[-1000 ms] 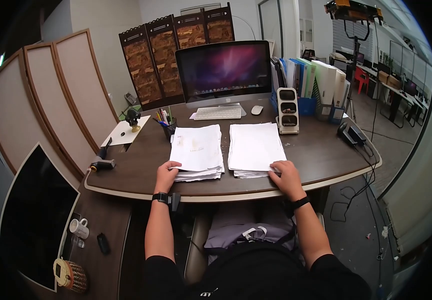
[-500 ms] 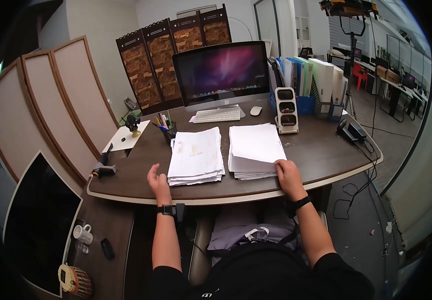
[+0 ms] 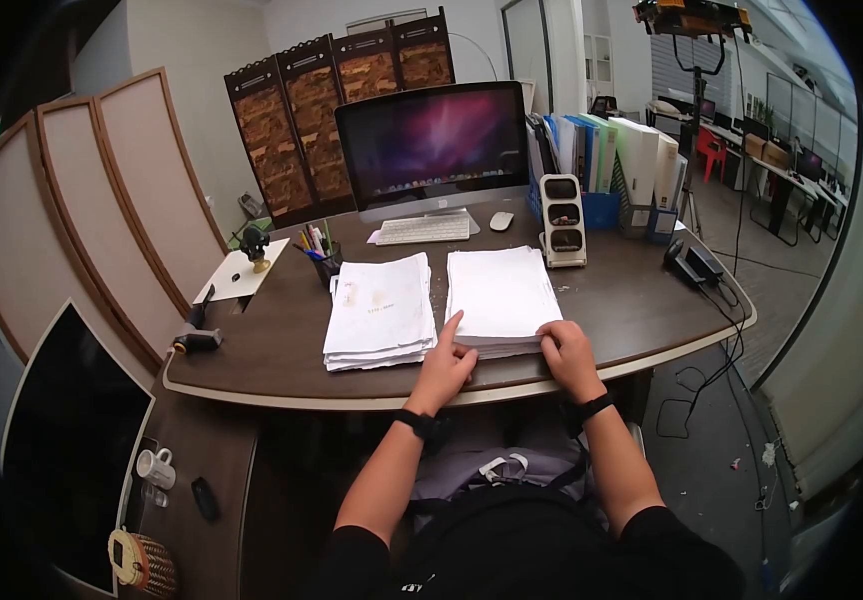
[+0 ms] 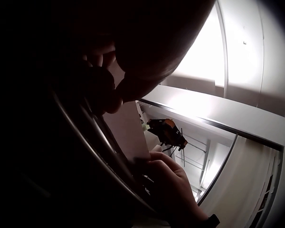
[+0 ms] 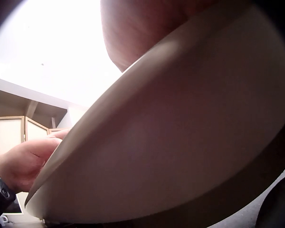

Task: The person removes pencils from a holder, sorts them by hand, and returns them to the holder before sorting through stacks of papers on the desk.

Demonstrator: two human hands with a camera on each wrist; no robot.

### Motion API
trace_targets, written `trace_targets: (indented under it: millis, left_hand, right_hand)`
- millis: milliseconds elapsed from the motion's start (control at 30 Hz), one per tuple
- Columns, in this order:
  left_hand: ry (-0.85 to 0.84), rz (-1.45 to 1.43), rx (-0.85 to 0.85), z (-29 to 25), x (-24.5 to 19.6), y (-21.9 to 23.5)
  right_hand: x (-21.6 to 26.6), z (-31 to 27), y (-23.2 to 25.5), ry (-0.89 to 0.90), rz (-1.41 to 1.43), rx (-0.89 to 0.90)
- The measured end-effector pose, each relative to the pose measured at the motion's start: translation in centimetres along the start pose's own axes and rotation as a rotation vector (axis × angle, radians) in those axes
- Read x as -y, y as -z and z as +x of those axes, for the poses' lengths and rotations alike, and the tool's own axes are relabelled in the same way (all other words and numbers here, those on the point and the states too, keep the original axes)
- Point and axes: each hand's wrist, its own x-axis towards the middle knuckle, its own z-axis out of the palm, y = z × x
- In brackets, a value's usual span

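Note:
Two stacks of white paper lie side by side on the desk in the head view. My right hand (image 3: 572, 360) pinches the front right corner of the right paper stack (image 3: 502, 290), and the front edge of its upper sheets stands slightly raised. At that stack's front left corner is my left hand (image 3: 444, 370), index finger pointing forward over the paper and thumb held apart. The left paper stack (image 3: 380, 305), with faint marks on its top sheet, lies untouched. In the dark left wrist view, the right hand (image 4: 168, 183) shows at the paper's edge.
Behind the stacks stand a monitor (image 3: 437, 145), a keyboard (image 3: 422, 229) and a mouse (image 3: 502, 221). A pen cup (image 3: 326, 266) is at the left, a three-slot holder (image 3: 564, 222) and binders (image 3: 637, 165) at the right. A handheld tool (image 3: 198, 338) lies near the left edge.
My left hand has left the left stack and moved right to the right stack. My right hand stays at its corner; the sheet edge it raised half a second ago now lies lower.

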Motion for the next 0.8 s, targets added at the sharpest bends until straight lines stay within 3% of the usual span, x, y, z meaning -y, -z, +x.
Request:
trace_targets:
  millis: [100,300,533,600,633,700,767,800]
  left_hand:
    - [0.035,-0.033,0.076,1.4,2.7,0.1]
    - [0.048,-0.073,0.016,0.9,2.8,-0.4]
    - [-0.166,0.032,-0.145,0.1,4.1,-0.8]
    - [-0.387,0.222,-0.286,0.0,4.2,-0.6]
    - [-0.395,0.224,-0.285,0.2,4.1,-0.5]
    - [-0.118,-0.164,-0.251,0.1,4.1,-0.4]
    - [-0.018,-0.347,-0.21,0.2,4.1,0.6]
    - [-0.001,-0.392,-0.198,0.2,4.3,0.9]
  right_hand:
    - [0.4,-0.1,0.2,-0.002,0.062,0.013]
    - [0.3,0.0,0.2,-0.008,0.037,-0.013]
    - [-0.7,-0.2,-0.5,0.008,-0.079,0.008]
    - [-0.7,-0.3,-0.8,-0.022,-0.081,0.017]
    - [-0.7,0.0,-0.8,-0.046,-0.087,0.018]
    - [-0.6,0.1,-0.8,-0.012,-0.12,-0.014]
    - [0.4,0.1,-0.2,-0.079,-0.098,0.056]
    - [-0.3,0.0,-0.5,-0.008,-0.119,0.043]
